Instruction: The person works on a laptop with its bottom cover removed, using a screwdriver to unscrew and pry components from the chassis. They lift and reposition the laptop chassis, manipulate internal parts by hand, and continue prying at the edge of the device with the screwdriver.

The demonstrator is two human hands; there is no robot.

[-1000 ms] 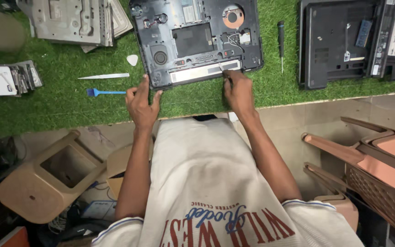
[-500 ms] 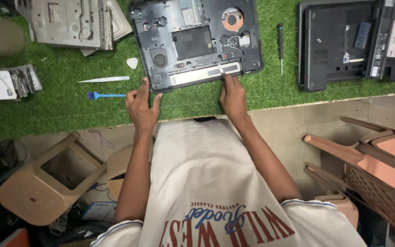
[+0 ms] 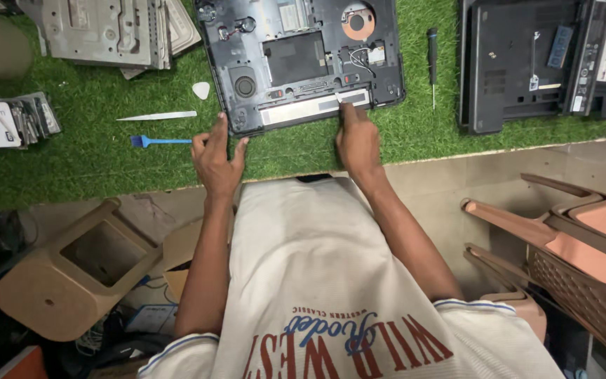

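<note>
An opened black laptop base (image 3: pixel 301 60) lies on the green turf mat (image 3: pixel 92 158), its inner parts and a copper-coloured fan showing. My left hand (image 3: pixel 215 158) rests at its near left corner, fingers touching the edge. My right hand (image 3: pixel 357 140) lies at the near edge with a fingertip pressing on the long silver strip (image 3: pixel 313 109) along the front of the base. Neither hand holds a tool.
A blue brush (image 3: pixel 159 141), a white pry stick (image 3: pixel 156 116) and a white pick (image 3: pixel 201 90) lie left of the base. A black screwdriver (image 3: pixel 432 60) lies to its right, beside another dark laptop shell (image 3: pixel 527 63). Metal plates (image 3: pixel 103 31) sit far left; plastic stools stand below.
My right hand has slid up from the base's near right corner, its fingertip now on the silver strip. The left hand stays at the left corner.
</note>
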